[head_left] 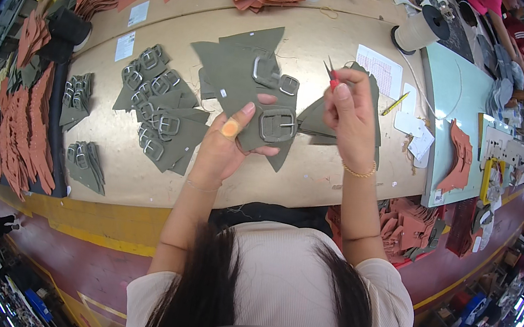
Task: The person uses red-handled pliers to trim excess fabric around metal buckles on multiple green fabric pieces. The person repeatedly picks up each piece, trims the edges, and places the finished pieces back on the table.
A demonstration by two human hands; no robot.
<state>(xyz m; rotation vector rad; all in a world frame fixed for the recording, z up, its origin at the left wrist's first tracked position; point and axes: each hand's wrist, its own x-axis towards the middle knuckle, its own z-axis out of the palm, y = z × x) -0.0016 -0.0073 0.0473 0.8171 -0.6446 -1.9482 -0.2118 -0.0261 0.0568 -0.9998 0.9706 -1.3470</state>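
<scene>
My left hand [219, 148] grips an olive-green buckled piece [258, 140], thumb on top and fingers partly hidden beneath. A square silver buckle [278, 126] on a strap faces up on it. Raised to the right, my right hand [353, 116] is closed around red-handled thread snips [333, 77], their two pointed tips apart and upward. The snips are apart from the buckled piece. Just beyond my left hand lie more green pieces [229, 60] with buckles. A further stack of green pieces [321, 118] is partly behind my right hand.
Green buckled pieces [163, 111] lie fanned out to the left, with smaller bundles [81, 163] beside them. Rust-coloured pieces [22, 125] hang at the far left. A thread cone [420, 29], a yellow pen [394, 104] and papers [380, 70] are at the right.
</scene>
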